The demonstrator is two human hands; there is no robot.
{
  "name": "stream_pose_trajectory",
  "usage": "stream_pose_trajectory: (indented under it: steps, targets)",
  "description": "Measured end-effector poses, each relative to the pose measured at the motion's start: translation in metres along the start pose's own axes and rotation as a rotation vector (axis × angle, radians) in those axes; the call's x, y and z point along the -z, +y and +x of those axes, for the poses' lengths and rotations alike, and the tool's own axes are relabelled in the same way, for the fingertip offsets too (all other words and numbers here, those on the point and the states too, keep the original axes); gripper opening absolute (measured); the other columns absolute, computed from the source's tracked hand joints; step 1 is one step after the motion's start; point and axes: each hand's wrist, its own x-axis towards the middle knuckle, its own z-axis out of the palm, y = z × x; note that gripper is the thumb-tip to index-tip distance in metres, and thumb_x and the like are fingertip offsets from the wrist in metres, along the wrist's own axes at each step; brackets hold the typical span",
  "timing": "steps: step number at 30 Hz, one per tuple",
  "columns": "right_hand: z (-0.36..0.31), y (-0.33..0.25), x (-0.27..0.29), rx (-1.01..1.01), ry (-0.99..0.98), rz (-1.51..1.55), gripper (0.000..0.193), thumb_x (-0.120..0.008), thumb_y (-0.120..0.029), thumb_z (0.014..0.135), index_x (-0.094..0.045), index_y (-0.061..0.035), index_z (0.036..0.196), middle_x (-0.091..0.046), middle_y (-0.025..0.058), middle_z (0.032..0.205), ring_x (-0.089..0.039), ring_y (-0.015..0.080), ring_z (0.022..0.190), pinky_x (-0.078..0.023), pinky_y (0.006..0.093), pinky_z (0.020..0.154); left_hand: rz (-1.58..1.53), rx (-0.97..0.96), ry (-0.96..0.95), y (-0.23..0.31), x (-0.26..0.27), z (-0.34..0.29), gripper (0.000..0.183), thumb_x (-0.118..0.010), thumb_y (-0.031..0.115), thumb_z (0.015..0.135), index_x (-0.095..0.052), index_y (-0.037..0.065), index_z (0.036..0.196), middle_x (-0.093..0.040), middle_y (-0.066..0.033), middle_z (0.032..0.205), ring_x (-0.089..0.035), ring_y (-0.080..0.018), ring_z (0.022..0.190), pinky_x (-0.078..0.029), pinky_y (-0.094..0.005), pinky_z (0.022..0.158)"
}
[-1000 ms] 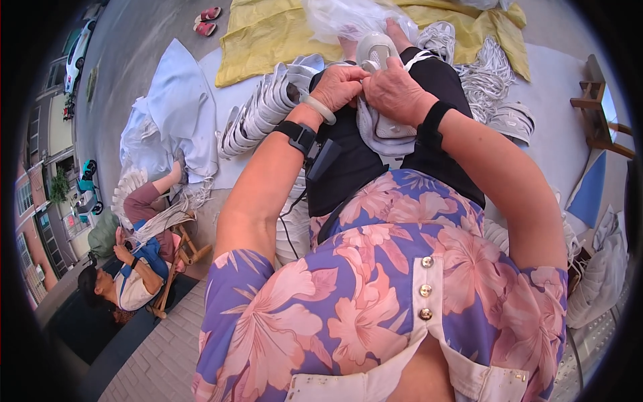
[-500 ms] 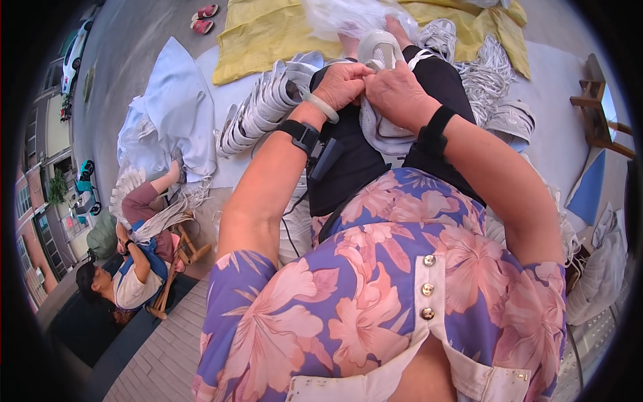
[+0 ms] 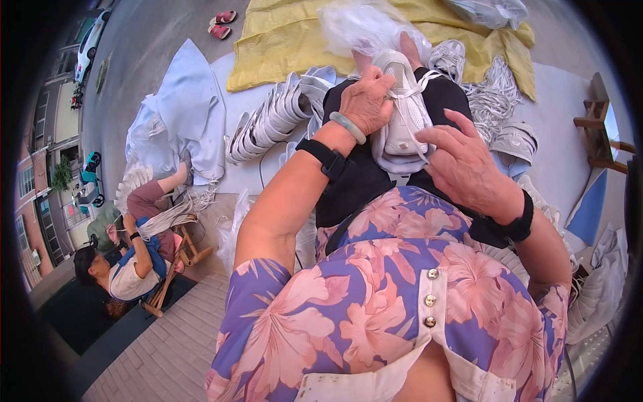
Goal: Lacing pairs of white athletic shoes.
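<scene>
A white shoe upper (image 3: 403,120) with white laces lies on my lap, over black trousers. My left hand (image 3: 367,100) grips its left side near the toe end, fingers curled over the edge; a pale bangle and a black wrist strap sit on that arm. My right hand (image 3: 469,167) hovers just right of the shoe, fingers spread, and a thin white lace runs toward its fingertips. A black strap circles the right wrist too.
A row of stacked white shoe uppers (image 3: 274,117) lies to the left on a white sheet (image 3: 181,100). Loose white laces (image 3: 495,100) and a yellow cloth (image 3: 301,40) lie ahead. A seated person (image 3: 130,258) works at lower left. A wooden stool (image 3: 596,127) stands at right.
My right hand has come off the shoe and swung down to the right, opening out. My left hand stays on the shoe, which now shows more fully.
</scene>
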Motion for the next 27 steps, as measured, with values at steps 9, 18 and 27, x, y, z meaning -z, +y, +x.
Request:
stream_pose_trajectory:
  steps: [9,18,27]
  targets:
    - [0.046,0.023,-0.033,-0.29,0.13,1.0,0.016,-0.047,-0.013,0.083,-0.053,-0.0007,0.075,-0.055,0.01,0.075,-0.054,0.0256,0.07,-0.044,0.0309,0.065,-0.004,0.087,-0.261,-0.012,-0.001,0.016,0.017,-0.063,0.014,0.066,-0.055,0.003,0.076,-0.051,-0.009,0.1,-0.055,-0.0299,0.08,-0.046,-0.0349,0.07]
    - [-0.219,0.018,0.023,-0.959,-0.235,0.551,0.013,-0.05,-0.01,0.078,-0.049,-0.0015,0.069,-0.044,0.0074,0.06,-0.048,0.0194,0.054,-0.038,0.0303,0.049,0.03,0.128,-0.247,-0.007,0.006,0.013,0.02,-0.067,0.018,0.061,-0.056,0.002,0.061,-0.053,-0.0079,0.102,-0.056,-0.0276,0.077,-0.046,-0.0328,0.07]
    - [-0.426,0.037,0.033,-1.139,-0.478,0.128,0.028,-0.043,-0.02,0.08,-0.046,-0.0006,0.06,-0.05,0.0138,0.054,-0.053,0.0294,0.053,-0.043,0.038,0.052,-0.478,0.214,-0.32,-0.042,-0.001,0.011,0.022,-0.074,0.021,0.065,-0.061,0.004,0.068,-0.047,-0.0082,0.106,-0.057,-0.0127,0.074,-0.047,-0.0257,0.063]
